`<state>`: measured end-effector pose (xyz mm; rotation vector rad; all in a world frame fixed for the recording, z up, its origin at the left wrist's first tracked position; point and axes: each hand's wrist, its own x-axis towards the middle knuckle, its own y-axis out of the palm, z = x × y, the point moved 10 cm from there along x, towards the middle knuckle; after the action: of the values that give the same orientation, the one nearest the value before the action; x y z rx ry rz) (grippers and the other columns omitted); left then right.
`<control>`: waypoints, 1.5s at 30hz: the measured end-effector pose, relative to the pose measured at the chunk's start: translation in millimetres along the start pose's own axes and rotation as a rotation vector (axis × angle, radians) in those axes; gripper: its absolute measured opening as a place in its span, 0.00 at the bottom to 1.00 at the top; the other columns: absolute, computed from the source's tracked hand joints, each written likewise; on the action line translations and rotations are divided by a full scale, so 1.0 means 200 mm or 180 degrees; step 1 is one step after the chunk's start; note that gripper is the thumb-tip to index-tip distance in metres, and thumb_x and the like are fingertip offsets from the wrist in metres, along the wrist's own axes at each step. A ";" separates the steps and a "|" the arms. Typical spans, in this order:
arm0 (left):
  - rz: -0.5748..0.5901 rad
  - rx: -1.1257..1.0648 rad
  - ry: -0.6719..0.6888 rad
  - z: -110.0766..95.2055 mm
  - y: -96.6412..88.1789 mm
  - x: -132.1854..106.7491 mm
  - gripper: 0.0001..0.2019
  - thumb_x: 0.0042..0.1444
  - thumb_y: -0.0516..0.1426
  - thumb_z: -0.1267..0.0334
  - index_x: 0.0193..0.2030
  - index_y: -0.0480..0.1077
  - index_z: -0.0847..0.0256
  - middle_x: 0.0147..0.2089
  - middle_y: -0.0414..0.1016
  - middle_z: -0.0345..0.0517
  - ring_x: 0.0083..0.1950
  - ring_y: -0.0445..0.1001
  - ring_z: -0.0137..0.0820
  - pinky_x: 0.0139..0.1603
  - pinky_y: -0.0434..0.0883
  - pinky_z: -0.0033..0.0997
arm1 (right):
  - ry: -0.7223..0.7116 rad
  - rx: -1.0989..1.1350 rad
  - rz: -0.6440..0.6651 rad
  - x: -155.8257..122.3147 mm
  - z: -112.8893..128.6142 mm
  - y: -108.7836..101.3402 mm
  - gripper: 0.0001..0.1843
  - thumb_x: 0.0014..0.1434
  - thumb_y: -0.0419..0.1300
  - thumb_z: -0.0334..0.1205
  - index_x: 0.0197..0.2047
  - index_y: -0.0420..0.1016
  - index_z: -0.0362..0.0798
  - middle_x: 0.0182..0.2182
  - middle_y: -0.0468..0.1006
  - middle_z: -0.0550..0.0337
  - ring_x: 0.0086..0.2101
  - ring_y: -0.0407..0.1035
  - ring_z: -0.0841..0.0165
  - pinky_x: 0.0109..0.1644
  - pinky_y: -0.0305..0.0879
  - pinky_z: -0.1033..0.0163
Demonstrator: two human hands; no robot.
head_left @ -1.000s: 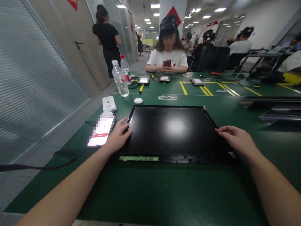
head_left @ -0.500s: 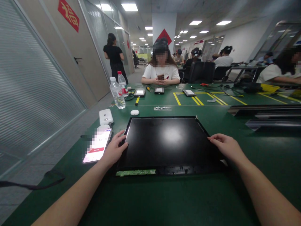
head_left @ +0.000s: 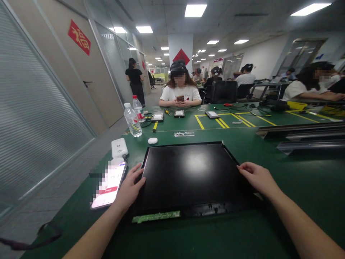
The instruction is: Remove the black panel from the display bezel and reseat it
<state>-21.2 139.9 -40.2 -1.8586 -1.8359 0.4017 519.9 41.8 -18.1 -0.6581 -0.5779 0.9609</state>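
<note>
A black LCD panel (head_left: 175,172) lies flat on the green table, its glossy screen facing up and reflecting a ceiling light. A narrow green circuit board (head_left: 156,217) runs along its near edge at the left. My left hand (head_left: 132,185) holds the panel's left edge, thumb on the rim and fingers a little spread along the side. At the opposite edge, my right hand (head_left: 254,176) pinches the rim between thumb and curled fingers. The undersides of both hands' fingers are partly hidden.
Left of the panel lie a lit phone (head_left: 110,185) and a white power bank (head_left: 119,148). Beyond stand two water bottles (head_left: 132,120), a white earbud case (head_left: 152,140) and several hard drives (head_left: 179,113). Long dark metal strips (head_left: 309,146) lie right. A person (head_left: 179,88) sits opposite.
The camera view has tilted upward, so the table and panel appear lower. Both hands keep their places at the panel's edges.
</note>
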 end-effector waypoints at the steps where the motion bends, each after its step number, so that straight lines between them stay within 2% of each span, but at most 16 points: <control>1: -0.0001 0.0029 0.0018 0.00 0.00 0.00 0.23 0.56 0.63 0.48 0.53 0.83 0.57 0.78 0.69 0.59 0.79 0.66 0.58 0.80 0.63 0.61 | 0.0011 -0.0004 -0.0012 0.00 0.00 0.00 0.15 0.50 0.60 0.57 0.29 0.83 0.58 0.29 0.86 0.59 0.31 0.78 0.55 0.41 0.72 0.50; 8: 0.0050 0.0240 -0.0007 -0.04 0.01 -0.01 0.21 0.59 0.61 0.52 0.54 0.83 0.58 0.79 0.68 0.59 0.80 0.65 0.57 0.81 0.63 0.59 | 0.0204 0.0047 -0.0043 0.01 -0.04 -0.01 0.15 0.48 0.61 0.57 0.29 0.84 0.59 0.31 0.86 0.57 0.36 0.80 0.52 0.46 0.73 0.48; 12: 0.0097 0.0395 -0.0035 -0.06 0.02 -0.01 0.22 0.60 0.59 0.55 0.56 0.82 0.62 0.80 0.66 0.63 0.81 0.65 0.57 0.82 0.61 0.60 | 0.0310 0.0132 -0.0002 0.03 -0.08 0.00 0.15 0.46 0.61 0.58 0.29 0.84 0.59 0.35 0.89 0.56 0.39 0.81 0.51 0.45 0.72 0.48; 17: 0.0121 0.0393 0.0029 -0.06 0.02 -0.01 0.21 0.60 0.60 0.53 0.56 0.83 0.59 0.79 0.67 0.59 0.80 0.67 0.57 0.81 0.62 0.61 | 0.0379 0.0131 0.0066 0.04 -0.10 0.00 0.16 0.46 0.61 0.58 0.29 0.84 0.58 0.34 0.89 0.55 0.37 0.81 0.51 0.42 0.70 0.50; 21: 0.0043 0.0279 0.0043 -0.04 0.01 -0.01 0.20 0.57 0.62 0.52 0.54 0.84 0.57 0.78 0.70 0.56 0.78 0.69 0.57 0.79 0.65 0.60 | 0.0353 0.0035 0.0040 0.04 -0.10 -0.01 0.16 0.47 0.61 0.58 0.28 0.84 0.58 0.33 0.88 0.55 0.35 0.79 0.52 0.41 0.70 0.50; 26: -0.0019 0.0176 -0.0036 -0.01 0.01 0.00 0.21 0.58 0.62 0.52 0.54 0.84 0.57 0.78 0.69 0.57 0.78 0.69 0.57 0.79 0.66 0.59 | 0.0314 0.0032 0.0004 0.04 -0.10 -0.01 0.14 0.48 0.62 0.57 0.29 0.83 0.57 0.36 0.89 0.55 0.38 0.80 0.52 0.42 0.70 0.51; 32: 0.0086 0.0361 -0.0061 -0.03 0.01 -0.01 0.22 0.59 0.61 0.53 0.56 0.83 0.60 0.79 0.67 0.59 0.80 0.65 0.58 0.80 0.63 0.61 | 0.0463 0.0017 0.0083 0.03 -0.10 -0.01 0.14 0.49 0.62 0.55 0.31 0.84 0.57 0.38 0.88 0.55 0.39 0.80 0.53 0.43 0.70 0.51; 39: 0.0064 0.0412 -0.0030 -0.03 0.00 0.00 0.22 0.59 0.62 0.52 0.56 0.83 0.59 0.79 0.68 0.58 0.80 0.65 0.58 0.80 0.63 0.59 | 0.0453 0.0127 0.0056 0.02 -0.07 -0.02 0.13 0.49 0.63 0.53 0.30 0.83 0.56 0.38 0.89 0.54 0.38 0.79 0.55 0.41 0.70 0.52; 45: 0.0085 0.0452 0.0056 -0.02 0.01 0.01 0.22 0.59 0.61 0.52 0.56 0.83 0.59 0.79 0.68 0.57 0.81 0.64 0.56 0.82 0.59 0.58 | 0.0443 -0.0023 0.0019 0.01 -0.05 -0.03 0.13 0.48 0.62 0.53 0.29 0.84 0.56 0.32 0.87 0.55 0.36 0.78 0.55 0.42 0.70 0.52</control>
<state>-16.6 140.9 -37.1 -1.7863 -1.7259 0.5101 530.3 38.7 -20.0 -0.7274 -0.4567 0.9111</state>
